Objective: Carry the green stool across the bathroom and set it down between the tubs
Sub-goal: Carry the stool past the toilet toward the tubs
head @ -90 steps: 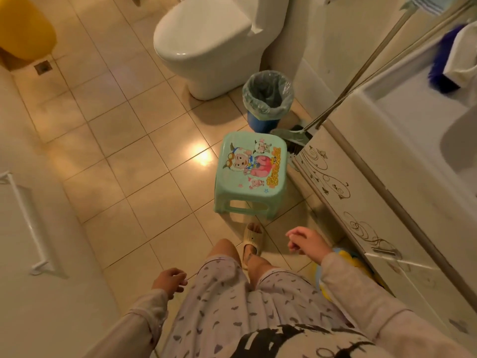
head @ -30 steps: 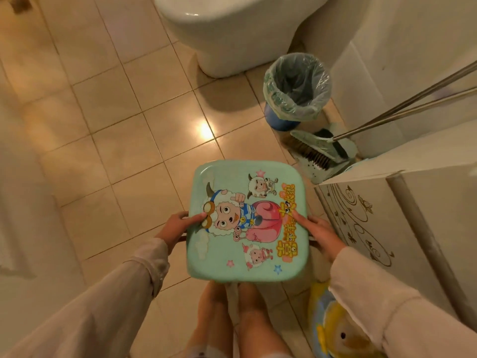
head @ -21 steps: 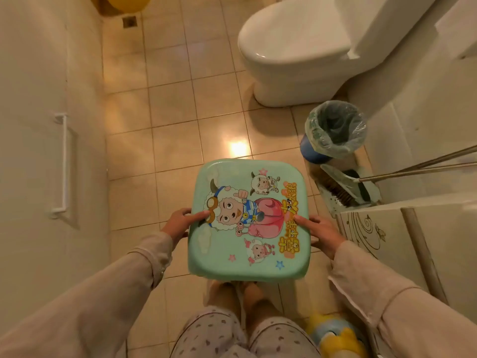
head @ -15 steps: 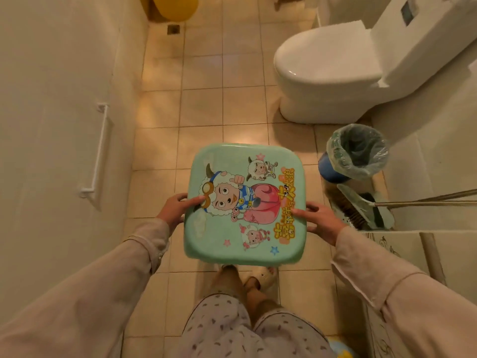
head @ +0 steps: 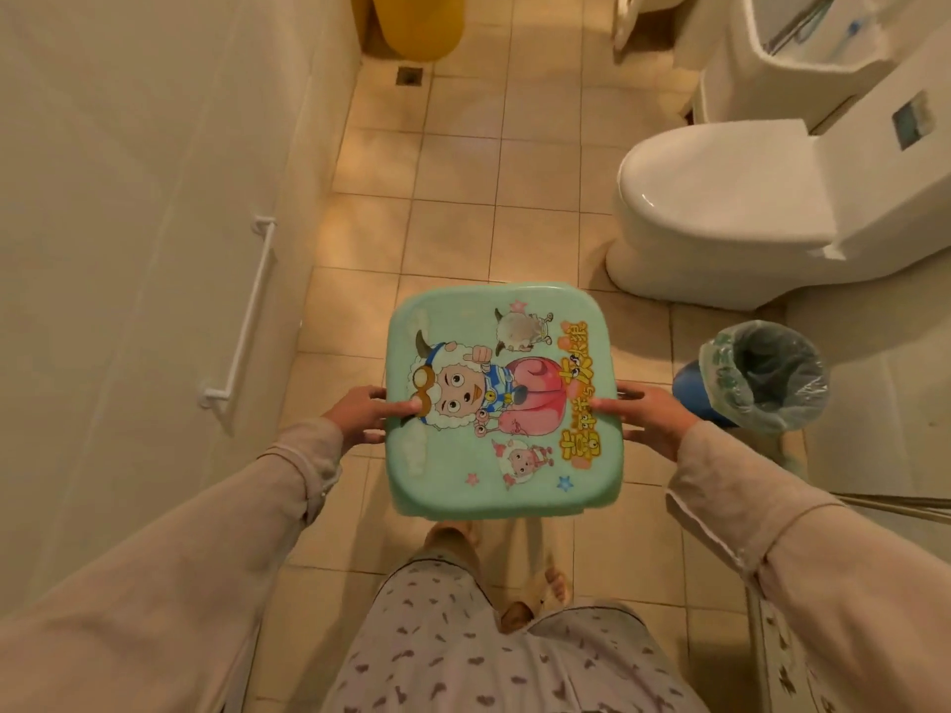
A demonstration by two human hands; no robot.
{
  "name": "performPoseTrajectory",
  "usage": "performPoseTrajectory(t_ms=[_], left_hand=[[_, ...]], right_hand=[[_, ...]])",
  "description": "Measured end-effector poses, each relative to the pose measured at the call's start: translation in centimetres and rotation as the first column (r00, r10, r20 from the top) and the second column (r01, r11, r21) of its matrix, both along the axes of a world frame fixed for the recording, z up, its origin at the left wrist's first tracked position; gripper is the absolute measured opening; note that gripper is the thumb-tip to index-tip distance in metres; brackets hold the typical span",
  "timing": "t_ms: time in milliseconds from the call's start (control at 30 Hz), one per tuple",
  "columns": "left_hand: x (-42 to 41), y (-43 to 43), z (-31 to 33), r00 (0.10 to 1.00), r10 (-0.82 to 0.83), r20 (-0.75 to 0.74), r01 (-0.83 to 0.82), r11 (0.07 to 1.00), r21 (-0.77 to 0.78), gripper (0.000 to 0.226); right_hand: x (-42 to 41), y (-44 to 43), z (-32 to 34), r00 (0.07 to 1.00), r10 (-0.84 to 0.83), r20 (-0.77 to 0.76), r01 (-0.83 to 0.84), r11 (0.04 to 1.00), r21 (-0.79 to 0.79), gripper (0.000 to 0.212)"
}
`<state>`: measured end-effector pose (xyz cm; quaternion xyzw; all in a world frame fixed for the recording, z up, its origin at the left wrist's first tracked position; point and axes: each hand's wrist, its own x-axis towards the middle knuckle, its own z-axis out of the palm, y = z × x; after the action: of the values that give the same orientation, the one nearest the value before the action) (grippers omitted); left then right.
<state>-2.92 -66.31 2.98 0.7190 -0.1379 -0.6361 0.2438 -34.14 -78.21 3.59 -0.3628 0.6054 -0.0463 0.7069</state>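
Floor (head: pixel 453 234): beige square tiles, one drain (head: pixel 409 75) near the far wall. Room: narrow bathroom, one white toilet (head: pixel 731 218), one lined bin (head: pixel 761 375), one wall rail (head: pixel 247 311), one yellow tub (head: pixel 417 23). One green stool (head: pixel 502 403) is held above the floor, seat up. Left hand (head: pixel 360 416) grips its left edge; right hand (head: pixel 646 416) grips its right edge.

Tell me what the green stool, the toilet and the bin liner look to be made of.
Green stool: likely moulded plastic, smooth and slightly glossy, with rounded edges and a printed cartoon top.
Toilet: probably glazed ceramic; hard white surface with a bright highlight.
Bin liner: thin translucent plastic film, crinkled and shiny, folded over the blue bin's rim.
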Motion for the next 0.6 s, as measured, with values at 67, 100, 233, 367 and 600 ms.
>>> performPoseTrajectory(t_ms=[67, 100, 233, 367, 600], left_hand=[[1.7, -2.1, -0.1, 1.000, 0.010, -0.016, -0.010, 1.000, 0.008, 0.054], [2.5, -3.2, -0.1, 1.000, 0.014, -0.022, -0.013, 1.000, 0.009, 0.053], [5.4, -7.4, 0.3, 1.000, 0.001, -0.019, -0.001, 1.000, 0.002, 0.051], [7.5, -11.3, 0.7, 1.000, 0.017, -0.005, -0.017, 0.999, -0.044, 0.050], [10.6, -18.1, 0.6, 0.998, -0.018, 0.062, 0.023, 0.996, -0.082, 0.062]], right_hand=[[1.9, -2.4, 0.2, 1.000, -0.007, -0.015, 0.007, 1.000, 0.000, 0.053], [2.8, -3.5, 0.3, 1.000, -0.014, -0.018, 0.014, 1.000, -0.003, 0.053], [5.6, -7.6, 0.8, 0.999, -0.042, -0.013, 0.042, 0.999, -0.020, 0.053], [7.3, -10.5, 1.3, 0.998, -0.057, 0.028, 0.058, 0.998, -0.027, 0.048], [9.4, -16.0, 0.5, 1.000, -0.022, 0.021, 0.022, 1.000, -0.006, 0.046]])
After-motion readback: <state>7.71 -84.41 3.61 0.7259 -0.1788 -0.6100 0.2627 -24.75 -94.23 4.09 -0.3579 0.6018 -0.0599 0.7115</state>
